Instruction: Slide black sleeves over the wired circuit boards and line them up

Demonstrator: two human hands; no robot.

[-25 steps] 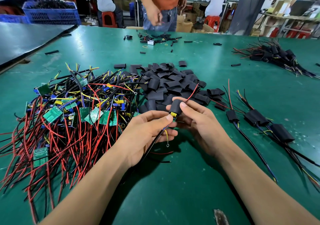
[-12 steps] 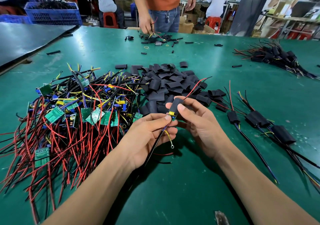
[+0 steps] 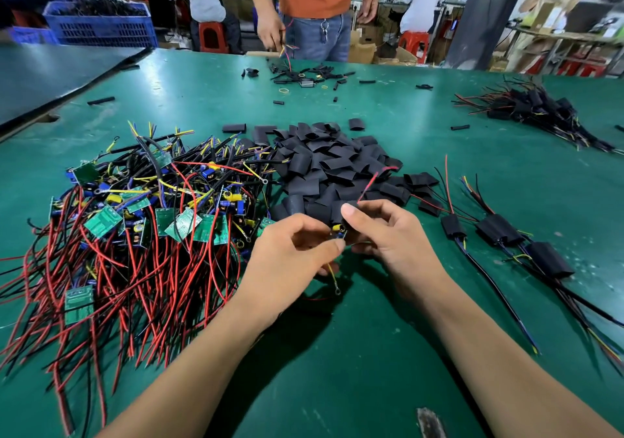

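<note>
Landmark: the heap of loose flat black tube sleeves (image 3: 331, 167) on the green bench mat (image 3: 337, 387). Just on the near side of the heap the right hand (image 3: 388, 238) pinches one black tubular sleeve (image 3: 347, 231) between thumb and curled fingers — the thumb covers most of it. The left hand (image 3: 290, 255), beside it and equally near, pinches with thumb and index tip the exposed end of the small wired circuit board (image 3: 336, 227), where a yellow component shows. Long axis of board and sleeve: near left to far right, with a thin red wire (image 3: 369, 182) leaving the far end over the heap and a yellow ring-tipped lead (image 3: 332, 277) hanging from the near end. The sleeve lies on the heap side of the left fingertips, close against them. What remains, by judgement, is a short pull along that axis toward the left hand until the yellow part is covered. Half a second earlier the sleeve stood clear above the right thumb and the left fingers lay straighter along the wires — both pinches have since drawn together. Left of the heap: the tangle of bare green boards with red and black wires (image 3: 135, 228); right of it, the row of sleeved boards (image 3: 496, 231).
</note>
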